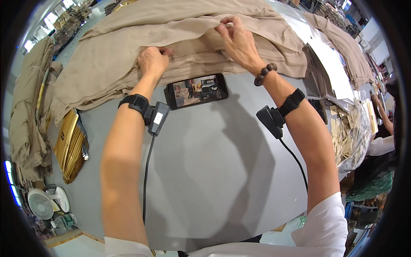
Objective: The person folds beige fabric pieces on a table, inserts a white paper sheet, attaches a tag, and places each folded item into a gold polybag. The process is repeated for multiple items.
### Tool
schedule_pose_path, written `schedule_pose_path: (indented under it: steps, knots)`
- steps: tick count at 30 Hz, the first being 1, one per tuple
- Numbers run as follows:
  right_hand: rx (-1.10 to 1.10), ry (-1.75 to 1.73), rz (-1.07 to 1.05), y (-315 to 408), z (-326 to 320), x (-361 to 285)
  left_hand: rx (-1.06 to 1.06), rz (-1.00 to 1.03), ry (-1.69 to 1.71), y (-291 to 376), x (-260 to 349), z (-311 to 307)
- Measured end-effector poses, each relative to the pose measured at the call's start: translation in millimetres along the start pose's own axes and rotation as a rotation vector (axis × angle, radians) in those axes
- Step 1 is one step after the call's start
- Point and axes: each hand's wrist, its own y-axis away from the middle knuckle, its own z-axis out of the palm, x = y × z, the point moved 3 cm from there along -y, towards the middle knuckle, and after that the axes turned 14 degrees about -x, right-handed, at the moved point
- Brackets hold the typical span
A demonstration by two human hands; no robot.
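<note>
A wide stack of beige fabric pieces (106, 61) with zigzag-cut edges lies across the far side of the table. My left hand (153, 60) grips the near edge of an upper piece, its fingertips partly hidden by the cloth. Farther right, my right hand (239, 41) has thumb and fingers at a lifted edge of the same fabric, pinching it. Between my forearms a smartphone (199, 90) lies face up against the stack, its screen lit with a picture of an old vehicle. Each forearm wears a black strap with a cabled device; dark beads circle my right wrist.
Golden packets (67, 144) and rolled beige cloth (29, 112) lie at left, above a small white fan (41, 204) and a plastic bottle (65, 221). To the right are white sheets (332, 72) and a clear bag of paper tags (345, 138). Another person's arm (383, 114) shows far right.
</note>
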Motion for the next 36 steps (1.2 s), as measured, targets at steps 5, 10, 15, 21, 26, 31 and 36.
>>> schedule_pose_path:
  steps: [5, 10, 15, 21, 26, 31, 36]
  knots:
    - [-0.245, 0.1, 0.007, 9, 15, 11, 0.17, 0.064, 0.09, 8, 2, -30]
    - [-0.227, 0.355, 0.028, 9, 26, 20, 0.456, 0.338, 0.167, 66, 17, -50]
    - [0.009, 0.335, -0.117, 9, 11, 9, 0.198, 0.49, 0.316, 107, 41, -32]
    - [0.101, 0.247, -0.407, 17, -4, -14, -0.307, 0.122, 1.694, 75, 55, -5]
    - [-0.01, 0.555, -0.046, 24, -38, 35, 0.229, 0.177, 1.614, 70, 24, -52]
    - [0.006, 0.515, 0.322, 59, -128, 93, 0.481, 0.096, 1.512, 95, -25, -106]
    - [-0.026, 0.253, 0.128, 136, -194, 62, 0.589, -0.135, 1.509, 77, -74, -108]
